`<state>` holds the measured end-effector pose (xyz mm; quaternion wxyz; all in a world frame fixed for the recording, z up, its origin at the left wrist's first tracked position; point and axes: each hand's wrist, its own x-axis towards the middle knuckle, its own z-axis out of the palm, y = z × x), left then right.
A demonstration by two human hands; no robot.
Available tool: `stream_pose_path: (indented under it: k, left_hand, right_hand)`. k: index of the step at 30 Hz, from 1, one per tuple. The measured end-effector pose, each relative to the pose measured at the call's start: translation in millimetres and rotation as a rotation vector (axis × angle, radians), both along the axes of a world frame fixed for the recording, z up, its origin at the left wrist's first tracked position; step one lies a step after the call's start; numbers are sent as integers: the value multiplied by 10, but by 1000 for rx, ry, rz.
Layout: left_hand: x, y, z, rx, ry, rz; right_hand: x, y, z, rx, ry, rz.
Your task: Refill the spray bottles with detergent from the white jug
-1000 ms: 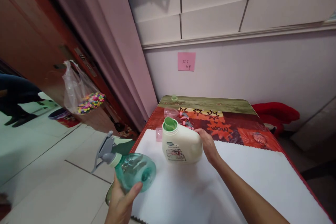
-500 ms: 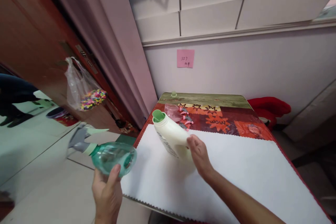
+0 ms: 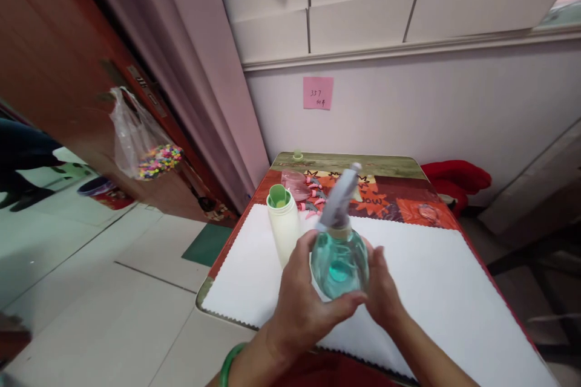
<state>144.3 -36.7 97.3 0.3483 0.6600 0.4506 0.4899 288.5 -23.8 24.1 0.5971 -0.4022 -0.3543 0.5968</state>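
Note:
In front of me, above the white sheet, I hold a clear teal spray bottle [image 3: 340, 266] with a grey trigger head, smeared by motion. My left hand [image 3: 302, 290] is wrapped round its left side, thumb across the lower front. At its right side is my right hand [image 3: 384, 284], gripping it with the fingers partly hidden behind the bottle. Just left of them a cream-white bottle [image 3: 284, 227] stands upright and uncapped on the sheet, a green spout in its mouth; no hand touches it.
A white scalloped sheet [image 3: 240, 266] covers most of the table. Behind it lie a clear pink bottle [image 3: 295, 184], several small grey-and-pink pieces [image 3: 315, 193] and a small green cap [image 3: 297, 156]. A bag of colourful bits [image 3: 158, 160] hangs from the door. A person's legs [image 3: 27, 163] show far left.
My left hand has swung the spray bottle from the left over the table and turned it upright. The right hand has let go of the white bottle, now standing, and moved to the spray bottle.

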Motion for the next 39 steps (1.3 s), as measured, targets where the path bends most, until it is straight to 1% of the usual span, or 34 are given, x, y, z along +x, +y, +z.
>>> stream_pose_path:
  k: [2,4,6,7,8,9,10,11,12,13,14,16,17,19,20,22,24,25,27,30,32,34,36,39]
  left_hand:
    - [78,76,-144,138,225,47]
    - [134,129,-258,302,438,20]
    - [134,151,-297,460,604,-15]
    - [103,151,-294,534,657,-10]
    - [49,145,-285,609,682,18]
    - [-27,134,-281,683,678,70]
    - [-119,120,-290,746,650,146]
    - [-222,102,-318,790,606,230]
    - [-327,83,-366,803,559,308]
    - [-427,61,-433,770,520,381]
    - [-516,37,-514,694,485,443]
    - [-639,-12,-687,448,430,521]
    - [-669,-34,-763,309,399,528]
    - [-662,-63,-868,47,305,497]
    - [-632,-66,-891,-70,231,459]
    - [-536,-50,-883,-276,37,372]
    - [-425,-12,-832,-443,-162,308]
    - [-376,10,-803,-501,-238,299]
    - [-319,57,-757,-555,-326,346]
    - [-381,151,-730,-532,-316,464]
    - [-532,253,-717,-480,-255,534]
    - [-741,388,-684,-406,-180,576]
    - [-969,530,-627,-340,-108,562]
    - [-1279,683,-538,-300,-55,483]
  right_hand:
    - [197,-74,32,37,25,97]
    - [305,-95,7,56,-42,179]
    - [367,-2,-74,5,-129,143]
    - [401,97,-126,-62,-175,108]
    - [441,232,-181,-144,-234,70]
    - [489,397,-233,-238,-321,68]
    - [540,587,-278,-325,-429,73]
    - [590,795,-315,-367,-556,95]
    - [631,1013,-343,-369,-694,107]
    - [658,1233,-361,-365,-758,92]
    - [668,1449,-371,-363,-806,78]
    - [630,1843,-377,-357,-895,69]
    - [588,2010,-380,-357,-942,66]
    - [477,2265,-402,-369,-1036,62]
    - [420,2347,-424,-380,-1078,62]
    - [328,2420,-491,-398,-1139,76]
    - [291,2392,-574,-398,-1169,103]
    - [298,2353,-615,-387,-1172,115]
    - [355,2251,-685,-347,-1159,127]
    - [493,2098,-764,-286,-1104,126]
    - [570,2027,-804,-266,-1060,124]
    - [607,1995,-836,-261,-1019,111]
    - [604,2007,-855,-262,-980,89]
    - [554,2072,-856,-260,-924,77]
